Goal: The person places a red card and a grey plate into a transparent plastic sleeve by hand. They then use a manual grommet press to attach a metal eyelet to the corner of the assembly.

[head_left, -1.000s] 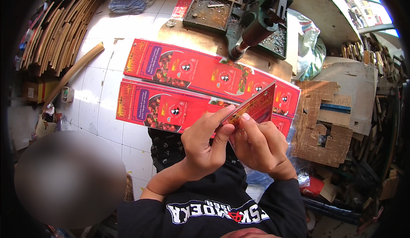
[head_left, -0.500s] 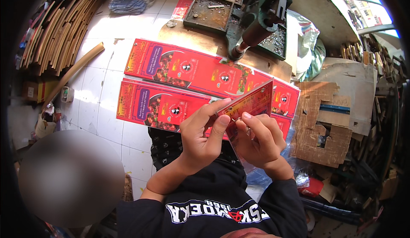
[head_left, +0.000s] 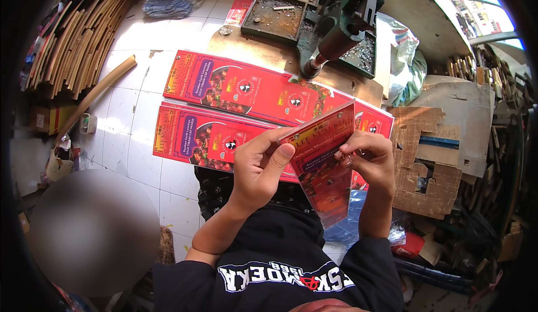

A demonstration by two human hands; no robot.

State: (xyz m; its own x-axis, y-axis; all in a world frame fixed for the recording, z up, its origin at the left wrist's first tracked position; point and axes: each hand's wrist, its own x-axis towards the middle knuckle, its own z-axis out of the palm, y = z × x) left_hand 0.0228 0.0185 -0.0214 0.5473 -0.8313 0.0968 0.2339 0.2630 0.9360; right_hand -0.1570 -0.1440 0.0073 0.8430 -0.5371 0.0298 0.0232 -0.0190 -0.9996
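My left hand [head_left: 253, 169] grips a long red printed card [head_left: 326, 184] at its upper left corner, thumb on the front. The card is glossy and tilted, with a small metal eyelet at each upper corner. In front of it, the closed fingers of my right hand [head_left: 371, 159] pinch a small, thin, shiny metal piece [head_left: 348, 158]; its exact kind is too small to tell. Two rows of similar red cards, an upper row [head_left: 269, 92] and a lower row [head_left: 196, 138], lie beyond and beneath my hands.
A green hand press [head_left: 336, 40] stands on a wooden board behind the cards. Beside it, metal trays [head_left: 273, 18] contain small metal bits. Cut cardboard [head_left: 426, 191] lies at right, stacked boards [head_left: 78, 43] at far left. A cardboard tube [head_left: 103, 91] leans at left.
My right hand has moved right and slightly up, away from the card's upper left corner. The held card has turned so that more of its printed front shows.
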